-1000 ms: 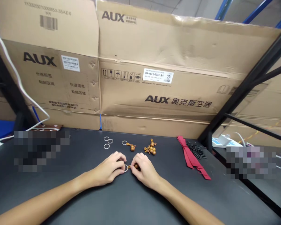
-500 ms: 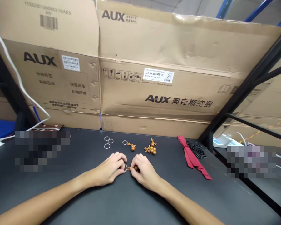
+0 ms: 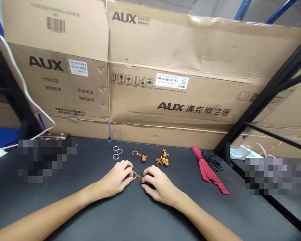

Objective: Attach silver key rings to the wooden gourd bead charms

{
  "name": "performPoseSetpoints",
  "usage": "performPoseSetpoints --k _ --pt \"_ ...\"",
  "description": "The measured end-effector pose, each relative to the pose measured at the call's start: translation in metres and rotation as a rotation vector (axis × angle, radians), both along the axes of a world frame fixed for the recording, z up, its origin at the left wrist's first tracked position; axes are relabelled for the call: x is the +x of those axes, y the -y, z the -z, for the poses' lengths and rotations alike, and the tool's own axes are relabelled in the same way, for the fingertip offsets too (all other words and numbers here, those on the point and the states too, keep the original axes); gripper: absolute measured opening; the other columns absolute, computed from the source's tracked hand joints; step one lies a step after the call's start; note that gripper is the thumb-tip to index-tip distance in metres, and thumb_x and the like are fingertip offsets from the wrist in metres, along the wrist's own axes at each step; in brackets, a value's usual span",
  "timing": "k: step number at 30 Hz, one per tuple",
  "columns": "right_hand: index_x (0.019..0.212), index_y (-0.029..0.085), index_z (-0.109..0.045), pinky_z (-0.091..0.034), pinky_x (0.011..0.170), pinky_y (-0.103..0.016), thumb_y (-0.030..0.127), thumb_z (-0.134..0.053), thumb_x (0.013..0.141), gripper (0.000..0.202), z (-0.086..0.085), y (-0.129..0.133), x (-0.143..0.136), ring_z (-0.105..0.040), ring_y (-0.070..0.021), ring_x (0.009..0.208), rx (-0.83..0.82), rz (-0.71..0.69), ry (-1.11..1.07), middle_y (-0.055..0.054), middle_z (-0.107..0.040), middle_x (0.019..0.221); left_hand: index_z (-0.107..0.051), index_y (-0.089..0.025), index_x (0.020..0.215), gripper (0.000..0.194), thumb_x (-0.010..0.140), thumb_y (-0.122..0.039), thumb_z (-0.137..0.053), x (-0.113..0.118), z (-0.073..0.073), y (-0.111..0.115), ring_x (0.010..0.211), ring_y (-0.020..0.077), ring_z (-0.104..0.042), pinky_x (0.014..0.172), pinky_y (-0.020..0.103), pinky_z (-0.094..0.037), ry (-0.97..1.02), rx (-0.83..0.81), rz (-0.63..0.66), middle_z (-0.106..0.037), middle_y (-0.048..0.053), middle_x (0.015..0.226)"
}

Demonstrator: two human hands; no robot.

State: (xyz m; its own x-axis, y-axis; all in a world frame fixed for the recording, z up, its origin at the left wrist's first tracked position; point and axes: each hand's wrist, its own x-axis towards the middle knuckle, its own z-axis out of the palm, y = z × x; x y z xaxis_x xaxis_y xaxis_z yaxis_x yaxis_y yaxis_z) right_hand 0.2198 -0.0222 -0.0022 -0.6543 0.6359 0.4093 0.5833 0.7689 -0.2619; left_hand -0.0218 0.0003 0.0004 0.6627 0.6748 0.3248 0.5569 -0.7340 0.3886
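My left hand [image 3: 120, 180], fingers curled and closed, grips the left side of a silver key ring [image 3: 134, 175]. A brown cord [image 3: 138, 177] runs from that ring to my right hand [image 3: 158, 184]. The right fingers are bent around the cord's far end; the wooden bead charm there is hidden under them. Beyond my hands lies a second key ring [image 3: 134, 153] joined by cord to a round wooden bead charm [image 3: 143, 158]. Several loose wooden bead charms [image 3: 165, 160] lie in a cluster right of it, and 3 loose key rings [image 3: 116, 156] lie to the left.
Red ribbon strips [image 3: 207, 167] lie on the dark table [image 3: 110, 217] at right, beside a pile of black clasps or straps [image 3: 213, 161]. Large cardboard sheets [image 3: 190, 87] stand behind. Black metal posts [image 3: 256, 97] frame the sides. A white cable [image 3: 27, 88] hangs at left.
The ring and cord have shifted slightly away from me. My right hand has moved a little right, showing more cord; the bead seen under its fingers before is now hidden.
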Motion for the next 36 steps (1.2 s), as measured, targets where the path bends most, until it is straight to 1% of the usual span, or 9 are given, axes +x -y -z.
performPoseSetpoints --k 3,6,10,12,15,19,23,27,36 --pt "0.095 0.022 -0.065 -0.048 0.083 -0.038 0.021 -0.049 0.095 0.016 0.003 -0.006 0.004 -0.055 -0.0210 0.089 0.020 0.023 0.015 -0.009 -0.060 0.101 -0.060 -0.022 0.101 0.013 0.096 -0.028 -0.049 -0.003 0.001 -0.002 0.104 0.0233 -0.052 0.094 0.040 -0.043 -0.026 0.039 -0.017 -0.053 0.007 0.114" --pt "0.103 0.021 -0.066 -0.048 0.091 -0.042 0.021 -0.049 0.095 0.018 0.006 -0.015 0.006 -0.056 -0.0238 0.101 0.040 0.094 0.009 -0.011 -0.061 0.110 -0.059 -0.024 0.117 0.025 0.096 -0.034 -0.050 -0.006 0.002 -0.007 0.114 0.0273 -0.049 0.098 0.046 -0.041 -0.093 0.080 -0.075 -0.051 0.009 0.125" --pt "0.118 0.018 -0.063 -0.042 0.103 -0.053 0.023 -0.054 0.092 0.027 0.008 -0.024 0.006 -0.046 -0.0317 0.125 0.078 0.226 0.029 -0.016 -0.051 0.135 -0.051 -0.022 0.135 0.045 0.095 -0.044 -0.050 -0.007 0.004 -0.017 0.128 0.0347 -0.041 0.104 0.055 -0.036 -0.169 0.122 -0.161 -0.043 0.014 0.142" --pt "0.121 0.017 -0.061 -0.040 0.105 -0.056 0.025 -0.054 0.092 0.031 0.010 -0.024 0.006 -0.040 -0.0338 0.132 0.097 0.256 0.016 -0.018 -0.046 0.141 -0.048 -0.020 0.139 0.050 0.095 -0.045 -0.050 -0.008 0.004 -0.018 0.132 0.0348 -0.038 0.108 0.054 -0.034 -0.156 0.138 -0.148 -0.041 0.015 0.146" --pt "0.123 0.017 -0.060 -0.039 0.107 -0.055 0.029 -0.056 0.091 0.034 0.013 -0.017 0.006 -0.039 -0.0329 0.134 0.101 0.212 -0.018 -0.018 -0.047 0.142 -0.045 -0.022 0.142 0.051 0.096 -0.043 -0.050 -0.011 0.005 -0.014 0.136 0.0311 -0.038 0.111 0.049 -0.033 -0.127 0.142 -0.046 -0.043 0.012 0.148" --pt "0.132 0.019 -0.056 -0.040 0.109 -0.050 0.041 -0.062 0.088 0.050 0.010 -0.003 0.005 -0.043 -0.0311 0.134 -0.045 0.101 0.029 -0.017 -0.046 0.145 -0.040 -0.026 0.146 0.058 0.095 -0.052 -0.048 -0.018 0.006 -0.003 0.139 0.0297 -0.037 0.113 0.045 -0.033 -0.174 0.048 0.037 -0.040 0.009 0.151" --pt "0.144 0.019 -0.043 -0.031 0.114 -0.052 0.047 -0.059 0.089 0.063 0.004 0.004 0.005 -0.032 -0.0323 0.141 -0.180 0.064 0.123 -0.014 -0.035 0.153 -0.031 -0.028 0.150 0.063 0.095 -0.056 -0.044 -0.020 0.005 0.000 0.143 0.0298 -0.027 0.116 0.045 -0.026 -0.244 -0.025 0.035 -0.028 0.005 0.156" --pt "0.150 0.022 -0.032 -0.021 0.119 -0.052 0.049 -0.056 0.090 0.070 -0.001 0.004 0.006 -0.021 -0.0299 0.145 -0.242 0.047 0.162 -0.010 -0.024 0.157 -0.034 -0.028 0.149 0.063 0.094 -0.057 -0.047 -0.020 0.003 0.000 0.143 0.0299 -0.028 0.116 0.045 -0.027 -0.220 -0.030 0.025 -0.030 0.005 0.155" --pt "0.150 0.023 -0.032 -0.018 0.120 -0.052 0.049 -0.053 0.093 0.067 -0.002 0.003 0.004 -0.018 -0.0287 0.146 -0.282 0.064 0.170 -0.007 -0.022 0.158 -0.035 -0.027 0.149 0.063 0.094 -0.058 -0.045 -0.020 0.003 0.000 0.142 0.0299 -0.030 0.116 0.045 -0.028 -0.253 -0.008 0.010 -0.031 0.006 0.155"
